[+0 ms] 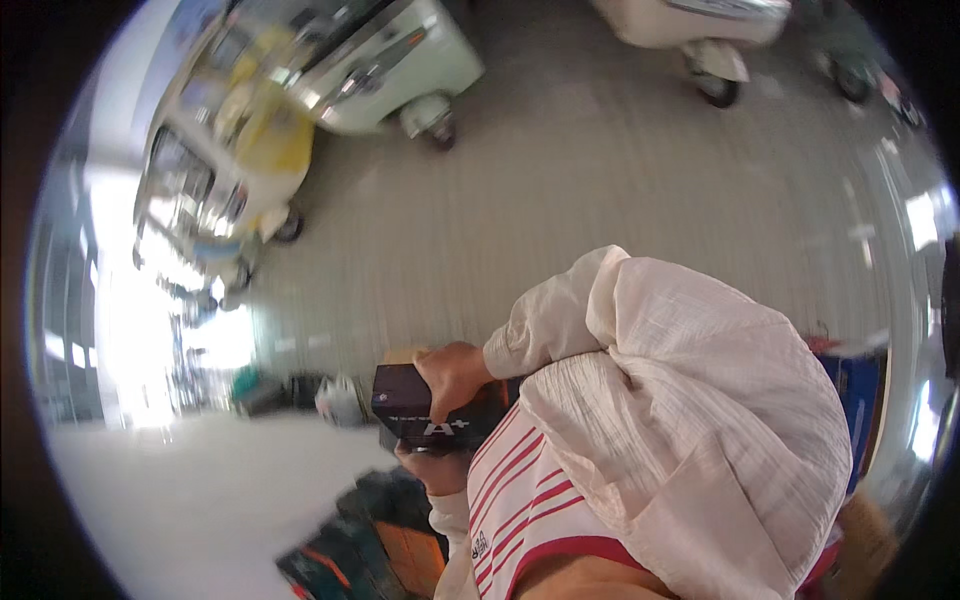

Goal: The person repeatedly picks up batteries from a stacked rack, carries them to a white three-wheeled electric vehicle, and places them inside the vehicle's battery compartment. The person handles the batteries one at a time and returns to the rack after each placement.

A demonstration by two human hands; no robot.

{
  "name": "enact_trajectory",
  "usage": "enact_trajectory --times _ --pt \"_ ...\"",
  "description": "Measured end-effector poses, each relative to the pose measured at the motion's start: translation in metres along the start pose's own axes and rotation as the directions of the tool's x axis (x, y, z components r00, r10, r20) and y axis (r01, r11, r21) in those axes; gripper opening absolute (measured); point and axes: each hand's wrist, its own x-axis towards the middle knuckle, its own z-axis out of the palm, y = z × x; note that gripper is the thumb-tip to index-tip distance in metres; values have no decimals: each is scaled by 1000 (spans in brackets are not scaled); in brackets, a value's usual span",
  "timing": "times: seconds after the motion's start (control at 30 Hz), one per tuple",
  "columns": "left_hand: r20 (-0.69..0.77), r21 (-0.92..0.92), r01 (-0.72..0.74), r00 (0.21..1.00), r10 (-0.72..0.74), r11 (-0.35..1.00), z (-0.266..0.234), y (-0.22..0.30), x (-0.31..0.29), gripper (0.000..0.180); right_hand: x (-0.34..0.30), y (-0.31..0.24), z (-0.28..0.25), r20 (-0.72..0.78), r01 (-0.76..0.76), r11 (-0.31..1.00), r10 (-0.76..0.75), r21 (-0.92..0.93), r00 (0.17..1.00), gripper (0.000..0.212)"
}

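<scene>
A dark box [405, 400] with white lettering and a bit of orange on its side is held in front of my body. My right hand [452, 378], in a cream sleeve, grips it from the upper side, with the thumb laid across its face. From the lower side my left hand [436, 470] supports it, fingers partly hidden by the box. Just below lie several dark boxes [365, 535] with orange patches, close to my left sleeve. Something tan shows behind the box's upper edge; I cannot tell what it is.
White three-wheeled vehicles [400, 80] stand along the upper left, another white vehicle [700, 25] at the top. A white plastic bag [340, 402] sits by a pale surface [180, 510] on the left. Behind me on the right is a blue object [858, 395]. The grey floor [600, 180] looks blurred.
</scene>
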Motion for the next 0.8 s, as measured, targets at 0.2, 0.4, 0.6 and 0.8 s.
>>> enact_trajectory --times 0.2,0.4,0.6,0.8 --pt "541 434 -136 830 -137 890 215 -43 80 64 -126 86 -170 -391 -253 964 266 84 881 85" --pt "486 296 381 730 -481 876 469 -115 110 60 -259 175 -305 -606 -354 863 505 361 615 84" --pt "603 444 386 539 -588 809 663 -217 120 64 -374 249 -423 -726 -483 783 585 391 361 88" --pt "688 594 418 178 -703 688 876 -330 78 60 -533 296 -513 -687 -396 629 727 669 -7 89"
